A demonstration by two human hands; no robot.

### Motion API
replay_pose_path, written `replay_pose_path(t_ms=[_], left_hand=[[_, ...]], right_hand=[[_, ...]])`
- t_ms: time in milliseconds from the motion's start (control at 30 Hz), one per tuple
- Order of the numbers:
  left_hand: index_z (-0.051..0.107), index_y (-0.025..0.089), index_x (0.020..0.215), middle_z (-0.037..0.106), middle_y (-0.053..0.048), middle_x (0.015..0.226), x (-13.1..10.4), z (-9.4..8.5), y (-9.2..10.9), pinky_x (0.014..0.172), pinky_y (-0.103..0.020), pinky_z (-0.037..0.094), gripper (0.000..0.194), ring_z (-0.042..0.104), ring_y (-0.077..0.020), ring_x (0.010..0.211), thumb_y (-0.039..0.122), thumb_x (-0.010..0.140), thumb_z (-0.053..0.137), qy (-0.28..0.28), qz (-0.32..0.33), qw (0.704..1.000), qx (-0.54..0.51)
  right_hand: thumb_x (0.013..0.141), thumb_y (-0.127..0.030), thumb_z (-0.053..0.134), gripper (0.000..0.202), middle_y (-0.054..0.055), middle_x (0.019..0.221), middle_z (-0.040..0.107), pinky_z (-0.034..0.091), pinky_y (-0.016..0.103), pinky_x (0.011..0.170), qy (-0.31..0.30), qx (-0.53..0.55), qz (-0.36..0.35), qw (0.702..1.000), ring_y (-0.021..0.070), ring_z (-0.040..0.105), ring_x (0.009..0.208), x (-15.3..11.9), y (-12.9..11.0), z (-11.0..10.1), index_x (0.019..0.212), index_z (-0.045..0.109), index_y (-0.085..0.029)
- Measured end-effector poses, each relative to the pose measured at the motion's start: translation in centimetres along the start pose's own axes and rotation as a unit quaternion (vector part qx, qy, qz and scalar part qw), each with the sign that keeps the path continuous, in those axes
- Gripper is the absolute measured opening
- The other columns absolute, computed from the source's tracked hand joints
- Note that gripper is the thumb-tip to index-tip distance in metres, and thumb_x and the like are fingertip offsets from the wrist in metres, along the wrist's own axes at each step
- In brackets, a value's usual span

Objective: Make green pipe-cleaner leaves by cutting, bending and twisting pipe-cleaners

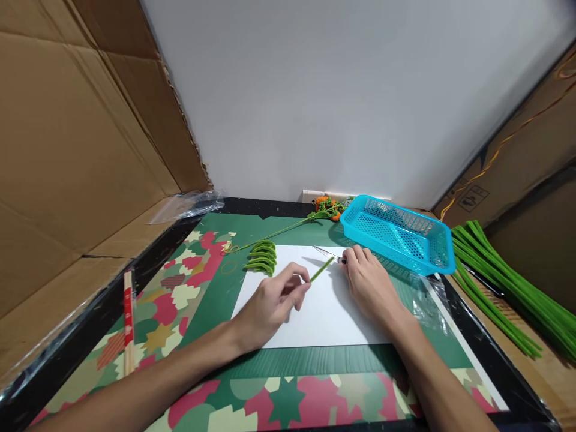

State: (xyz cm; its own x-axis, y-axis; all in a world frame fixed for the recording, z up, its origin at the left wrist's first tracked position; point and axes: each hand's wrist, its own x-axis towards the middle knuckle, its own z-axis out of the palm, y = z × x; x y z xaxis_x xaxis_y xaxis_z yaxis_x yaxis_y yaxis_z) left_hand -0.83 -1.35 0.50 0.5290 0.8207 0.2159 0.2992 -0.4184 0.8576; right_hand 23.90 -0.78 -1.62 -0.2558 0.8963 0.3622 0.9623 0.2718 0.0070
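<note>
Above a white sheet of paper (310,324), my left hand (281,297) pinches a short green pipe cleaner (322,270) between thumb and fingertips. Its free end points up and right toward my right hand (366,276). My right hand is closed around a small tool (342,260) with a black and white part showing. Thin pointed ends reach left from it; my fingers hide the rest, so its exact kind is unclear. Several curved green pipe cleaner pieces (261,258) lie in a stack at the paper's left edge.
A blue perforated basket (400,237) stands at the back right, beside orange pipe cleaner flowers (328,207) on a green stem. Long green pipe cleaners (513,282) lie at the right. Chopsticks in a red wrapper (128,318) lie left. Cardboard walls (81,132) rise on both sides.
</note>
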Motion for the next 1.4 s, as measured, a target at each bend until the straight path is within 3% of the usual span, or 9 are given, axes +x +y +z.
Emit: replay_pose_path(t_ms=[200,367,467,667,833,1033,1167,1267,1400], left_hand=[[0.064,0.021,0.122,0.064,0.000,0.082,0.9,-0.5,0.4,0.048,-0.019,0.035,0.026,0.046,-0.0093,0.058,0.040,0.105,0.059,0.114,-0.080,0.976,-0.168],[0.057,0.025,0.149,0.072,-0.012,0.124,1.0,-0.6,0.8,0.043,-0.019,0.043,0.053,0.060,-0.0105,0.062,0.041,0.100,0.067,0.090,-0.092,0.972,-0.195],[0.051,0.027,0.157,0.071,-0.017,0.137,0.8,-0.5,0.7,0.046,-0.020,0.048,0.063,0.069,-0.0144,0.070,0.040,0.098,0.070,0.066,-0.093,0.976,-0.186],[0.058,0.025,0.153,0.076,-0.018,0.133,0.7,-0.6,0.7,0.054,-0.024,0.056,0.066,0.069,-0.0150,0.068,0.037,0.092,0.080,0.082,-0.107,0.974,-0.185],[0.070,0.021,0.141,0.075,-0.020,0.133,0.8,-0.7,0.9,0.046,-0.021,0.049,0.054,0.072,-0.0158,0.065,0.038,0.091,0.080,0.089,-0.116,0.967,-0.207],[0.080,0.016,0.122,0.080,-0.021,0.122,1.3,-0.8,1.1,0.042,-0.019,0.044,0.041,0.074,-0.0169,0.059,0.040,0.089,0.082,0.093,-0.127,0.955,-0.252],[0.077,0.016,0.128,0.079,-0.023,0.122,1.4,-0.9,1.2,0.039,-0.018,0.040,0.047,0.067,-0.0118,0.050,0.039,0.088,0.083,0.072,-0.149,0.929,-0.332],[0.078,0.016,0.126,0.078,-0.020,0.122,1.3,-0.9,1.4,0.041,-0.016,0.039,0.044,0.061,-0.0071,0.052,0.037,0.088,0.084,0.070,-0.167,0.909,-0.377],[0.076,0.019,0.127,0.078,-0.008,0.093,1.3,-1.0,1.8,0.049,-0.013,0.041,0.042,0.054,-0.0060,0.058,0.035,0.089,0.084,0.064,-0.164,0.895,-0.410]], right_hand=[[0.111,-0.028,0.047,0.016,0.013,0.107,0.062,0.041,0.041,0.081,0.019,0.013,0.002,1.000,0.0303,0.053,0.095,0.1,-0.6,-0.1,0.107,0.059,-0.018],[0.110,-0.026,0.051,0.013,0.012,0.109,0.063,0.043,0.041,0.083,-0.007,0.018,-0.015,1.000,0.0301,0.056,0.099,0.0,-0.7,0.4,0.107,0.060,-0.017],[0.109,-0.026,0.053,0.011,0.012,0.109,0.064,0.043,0.041,0.083,-0.007,0.013,-0.012,1.000,0.0299,0.057,0.100,-0.1,-0.7,0.7,0.108,0.060,-0.017],[0.107,-0.028,0.058,0.011,0.012,0.111,0.064,0.045,0.041,0.085,-0.004,0.025,-0.003,1.000,0.0305,0.057,0.103,0.0,-0.8,0.6,0.109,0.062,-0.017],[0.107,-0.030,0.057,0.018,0.013,0.112,0.066,0.047,0.045,0.088,0.022,0.106,0.009,0.994,0.0320,0.057,0.104,0.0,-1.0,-0.3,0.119,0.061,-0.017],[0.103,-0.045,0.065,0.057,0.014,0.144,0.057,0.048,0.047,0.107,0.075,0.362,-0.110,0.923,0.0315,0.055,0.130,-0.5,-3.0,-2.1,0.150,0.041,-0.024],[0.094,-0.048,0.076,0.081,0.016,0.154,0.052,0.045,0.051,0.115,0.085,0.434,-0.111,0.890,0.0340,0.051,0.141,-0.5,-4.5,-2.3,0.159,0.031,-0.026],[0.096,-0.042,0.073,0.073,0.015,0.151,0.055,0.047,0.049,0.114,0.063,0.477,-0.099,0.871,0.0317,0.054,0.138,-0.5,-4.8,-2.2,0.156,0.035,-0.025],[0.106,-0.031,0.056,0.046,0.013,0.145,0.061,0.051,0.044,0.108,0.062,0.508,-0.072,0.856,0.0263,0.060,0.129,-0.3,-4.5,-1.7,0.151,0.044,-0.025]])
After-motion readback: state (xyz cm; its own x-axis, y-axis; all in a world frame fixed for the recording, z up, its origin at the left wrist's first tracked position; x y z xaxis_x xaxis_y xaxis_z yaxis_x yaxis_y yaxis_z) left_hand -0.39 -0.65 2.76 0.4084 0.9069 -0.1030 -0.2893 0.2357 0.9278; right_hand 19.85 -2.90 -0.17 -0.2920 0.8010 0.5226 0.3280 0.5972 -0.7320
